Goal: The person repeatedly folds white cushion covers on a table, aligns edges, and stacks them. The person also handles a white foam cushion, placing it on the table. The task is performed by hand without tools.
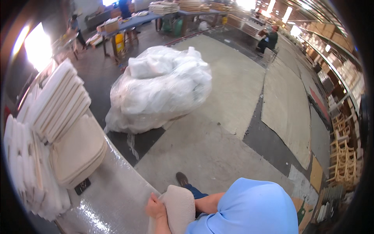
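One bulging clear bag point(159, 95) stuffed with white material point(150, 68), far, left hand point(156, 208), fingers curled, at near cream cushion point(180, 208), right hand hidden, fingers can't tell

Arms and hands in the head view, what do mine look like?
Your right arm wears a plain light blue sleeve with no marking in sight; the right forearm below it is bare. Your left hand has no glove, and what shows of the left forearm is bare too. The right hand is hidden.
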`<state>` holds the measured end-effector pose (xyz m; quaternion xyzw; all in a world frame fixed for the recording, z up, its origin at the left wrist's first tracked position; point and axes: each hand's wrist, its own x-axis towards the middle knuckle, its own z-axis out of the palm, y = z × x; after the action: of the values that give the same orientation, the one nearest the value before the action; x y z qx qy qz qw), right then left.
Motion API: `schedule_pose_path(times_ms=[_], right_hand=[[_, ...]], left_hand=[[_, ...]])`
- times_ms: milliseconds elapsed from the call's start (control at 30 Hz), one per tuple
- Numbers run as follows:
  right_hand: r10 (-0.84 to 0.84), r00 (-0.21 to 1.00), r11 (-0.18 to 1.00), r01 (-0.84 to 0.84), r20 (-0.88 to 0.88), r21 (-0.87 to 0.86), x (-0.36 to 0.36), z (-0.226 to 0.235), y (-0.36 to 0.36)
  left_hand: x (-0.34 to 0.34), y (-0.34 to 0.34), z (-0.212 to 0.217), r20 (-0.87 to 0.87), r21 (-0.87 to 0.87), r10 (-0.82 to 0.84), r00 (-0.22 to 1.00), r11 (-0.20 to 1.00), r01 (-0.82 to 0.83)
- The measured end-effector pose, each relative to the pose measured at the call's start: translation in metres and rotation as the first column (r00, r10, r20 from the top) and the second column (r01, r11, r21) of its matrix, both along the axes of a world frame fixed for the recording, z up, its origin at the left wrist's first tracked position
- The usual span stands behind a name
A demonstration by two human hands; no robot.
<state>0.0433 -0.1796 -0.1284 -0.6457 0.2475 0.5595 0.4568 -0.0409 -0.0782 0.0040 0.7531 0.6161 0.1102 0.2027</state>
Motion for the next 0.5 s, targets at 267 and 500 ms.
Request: schedule_pose_path(times_ms=[267, 500], right_hand=[[0.020, 1.000, 1.000, -0.021, 0.018, 0.005, 0.011, 0.008, 0.007], [0.011, 1.000, 0.998, -0.012, 0.010, 0.062, 0.026, 0.018, -0.011]], left_hand=[[0.008, 0.006, -0.012, 0.005, -0.002, -0.009, 1.000, 1.000, 0.009], [0.000, 0.026, 0.017, -0.030, -0.201, -0.100, 0.995, 0.975, 0.092]])
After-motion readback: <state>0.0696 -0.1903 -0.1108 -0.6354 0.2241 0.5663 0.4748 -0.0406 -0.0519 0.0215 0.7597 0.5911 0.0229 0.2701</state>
